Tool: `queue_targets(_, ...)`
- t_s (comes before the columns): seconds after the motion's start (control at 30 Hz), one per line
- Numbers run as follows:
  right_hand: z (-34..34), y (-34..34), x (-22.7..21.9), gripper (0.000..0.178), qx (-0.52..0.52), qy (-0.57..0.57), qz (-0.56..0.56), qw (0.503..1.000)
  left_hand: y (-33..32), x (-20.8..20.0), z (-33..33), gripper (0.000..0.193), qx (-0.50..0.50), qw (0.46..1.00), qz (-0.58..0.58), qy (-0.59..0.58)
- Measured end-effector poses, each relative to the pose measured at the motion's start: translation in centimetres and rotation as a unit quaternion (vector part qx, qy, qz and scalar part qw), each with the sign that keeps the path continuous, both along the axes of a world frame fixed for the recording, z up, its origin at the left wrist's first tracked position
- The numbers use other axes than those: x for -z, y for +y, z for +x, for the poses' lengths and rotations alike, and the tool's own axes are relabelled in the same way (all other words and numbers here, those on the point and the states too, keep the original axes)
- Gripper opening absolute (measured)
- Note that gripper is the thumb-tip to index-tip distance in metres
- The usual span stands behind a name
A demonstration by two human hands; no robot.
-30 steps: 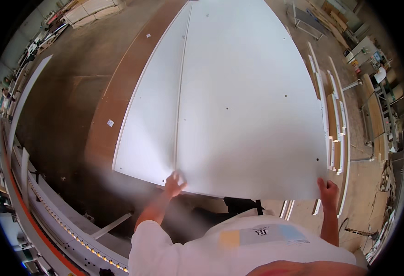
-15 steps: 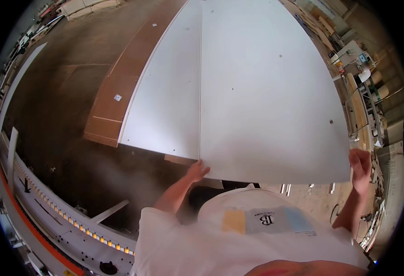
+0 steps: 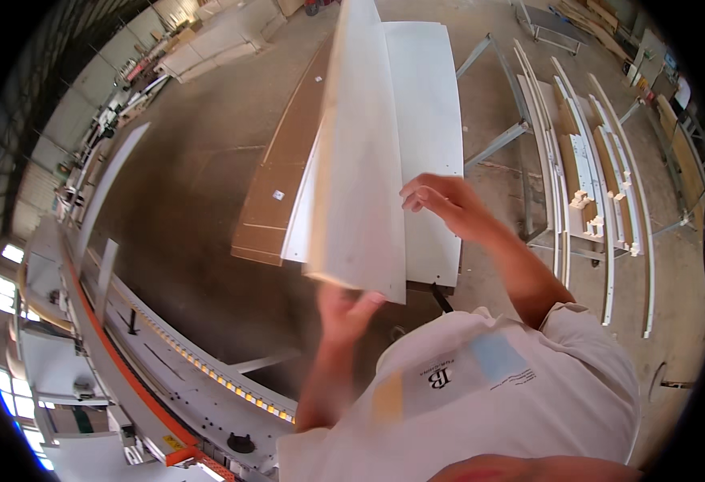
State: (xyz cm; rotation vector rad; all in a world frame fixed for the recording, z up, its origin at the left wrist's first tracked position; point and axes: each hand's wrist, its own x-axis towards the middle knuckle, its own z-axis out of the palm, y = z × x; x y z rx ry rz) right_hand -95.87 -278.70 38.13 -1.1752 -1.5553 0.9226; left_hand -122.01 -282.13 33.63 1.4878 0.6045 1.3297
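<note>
A long white panel (image 3: 360, 185) stands tilted steeply on edge, its pale narrow edge toward the left. My left hand (image 3: 346, 315) grips its near end from below, thumb along the bottom corner. My right hand (image 3: 449, 205) is off to the panel's right side, fingers reaching out and slightly bent. Its fingertips are by the panel's right edge; whether they touch cannot be made out. Beneath and behind lie another white panel (image 3: 429, 104) and a brown board (image 3: 265, 213) with small white labels.
On the left runs a long machine (image 3: 179, 361) with an orange strip and a row of yellow rollers. At right, a metal rack (image 3: 529, 193) carries several long narrow strips (image 3: 609, 209). Stacked boards (image 3: 216, 52) stand far back on the left.
The wide white panel has swung up from lying flat to steeply tilted. My right hand has moved leftward from the far right corner, and the rack at right has come into sight.
</note>
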Motion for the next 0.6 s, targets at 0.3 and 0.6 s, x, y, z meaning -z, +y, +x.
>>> queue_targets(0.3, 1.6, 0.9, 37.3, 0.088, -0.035, -0.212, -0.324, 0.921, 4.7, -4.7, -6.5, 0.014, -0.320, 0.942, -0.061, 0.080)
queue_targets(0.6, -1.3, -5.5, 39.4, 0.103, 0.026, -0.337, -0.420, 0.843, 4.4, 9.2, -14.2, 0.033, -0.360, 0.879, -0.298, -0.094)
